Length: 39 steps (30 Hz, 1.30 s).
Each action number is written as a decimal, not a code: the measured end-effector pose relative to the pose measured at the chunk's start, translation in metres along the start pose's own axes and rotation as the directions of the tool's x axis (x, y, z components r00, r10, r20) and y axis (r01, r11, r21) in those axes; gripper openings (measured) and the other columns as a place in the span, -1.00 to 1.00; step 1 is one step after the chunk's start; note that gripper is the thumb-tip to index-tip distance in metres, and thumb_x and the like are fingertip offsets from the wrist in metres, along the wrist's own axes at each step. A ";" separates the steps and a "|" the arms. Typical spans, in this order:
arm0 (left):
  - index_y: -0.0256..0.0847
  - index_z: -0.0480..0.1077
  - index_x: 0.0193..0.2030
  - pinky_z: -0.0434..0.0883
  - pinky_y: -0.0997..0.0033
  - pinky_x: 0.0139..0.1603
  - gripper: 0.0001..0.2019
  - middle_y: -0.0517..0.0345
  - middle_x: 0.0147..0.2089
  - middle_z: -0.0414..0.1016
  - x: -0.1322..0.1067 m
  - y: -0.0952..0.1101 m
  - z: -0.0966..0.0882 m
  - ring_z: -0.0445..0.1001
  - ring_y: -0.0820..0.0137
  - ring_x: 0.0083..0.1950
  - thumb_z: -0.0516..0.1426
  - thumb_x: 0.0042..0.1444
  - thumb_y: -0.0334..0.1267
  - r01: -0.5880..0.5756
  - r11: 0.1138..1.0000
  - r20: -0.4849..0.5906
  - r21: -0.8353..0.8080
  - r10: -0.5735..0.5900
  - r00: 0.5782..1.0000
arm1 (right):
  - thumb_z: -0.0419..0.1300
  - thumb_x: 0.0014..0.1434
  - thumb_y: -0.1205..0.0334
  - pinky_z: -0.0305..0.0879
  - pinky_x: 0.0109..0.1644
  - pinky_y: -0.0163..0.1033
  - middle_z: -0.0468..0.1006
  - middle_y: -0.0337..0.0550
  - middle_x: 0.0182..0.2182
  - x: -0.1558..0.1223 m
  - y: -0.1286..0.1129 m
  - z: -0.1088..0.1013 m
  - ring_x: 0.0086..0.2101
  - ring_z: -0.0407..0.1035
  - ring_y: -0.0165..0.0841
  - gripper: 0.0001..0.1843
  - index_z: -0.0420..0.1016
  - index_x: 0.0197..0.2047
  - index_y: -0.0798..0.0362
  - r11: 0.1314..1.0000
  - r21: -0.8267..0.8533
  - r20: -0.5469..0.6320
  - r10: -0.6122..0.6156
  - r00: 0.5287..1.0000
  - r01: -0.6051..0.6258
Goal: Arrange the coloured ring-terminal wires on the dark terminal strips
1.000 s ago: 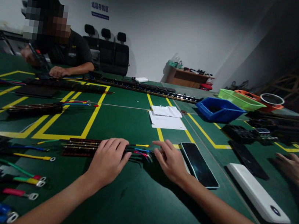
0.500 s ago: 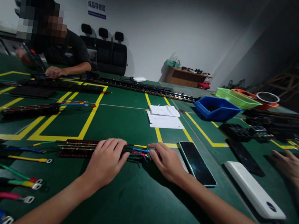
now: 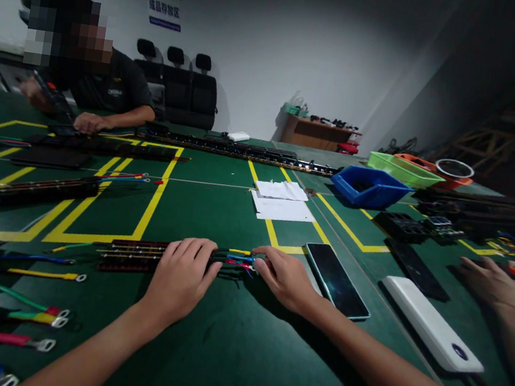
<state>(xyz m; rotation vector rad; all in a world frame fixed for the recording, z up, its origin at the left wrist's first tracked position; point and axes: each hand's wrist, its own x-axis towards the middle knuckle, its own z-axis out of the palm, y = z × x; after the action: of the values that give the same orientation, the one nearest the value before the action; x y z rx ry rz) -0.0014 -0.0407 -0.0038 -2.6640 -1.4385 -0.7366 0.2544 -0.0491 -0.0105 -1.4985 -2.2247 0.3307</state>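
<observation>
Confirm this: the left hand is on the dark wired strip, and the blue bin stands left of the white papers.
Wrong side: in the head view, the blue bin stands right of the white papers. The left hand is on the dark wired strip.

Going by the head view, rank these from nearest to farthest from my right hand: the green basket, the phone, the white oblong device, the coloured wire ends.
From your right hand:
1. Coloured wire ends, at its fingertips.
2. Phone, just to its right.
3. White oblong device, right of the phone.
4. Green basket, far right.
</observation>
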 end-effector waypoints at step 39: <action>-0.20 0.42 0.10 0.37 -0.06 0.13 -0.69 -0.06 0.07 0.55 0.001 0.000 -0.001 0.48 0.09 0.12 -0.02 0.42 -0.14 0.007 1.000 0.015 -0.001 -0.007 1.000 | -0.05 0.47 0.02 0.30 -0.12 -0.18 0.64 -0.06 -0.12 0.000 0.000 0.000 -0.20 0.51 -0.23 -0.62 0.46 0.10 0.01 1.000 -0.009 0.014 0.000 1.000 0.000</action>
<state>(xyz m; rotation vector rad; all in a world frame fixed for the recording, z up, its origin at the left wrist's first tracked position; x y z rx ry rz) -0.0017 -0.0402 -0.0022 -2.6726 -1.4514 -0.7201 0.2546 -0.0487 -0.0108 -1.5055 -2.2395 0.3330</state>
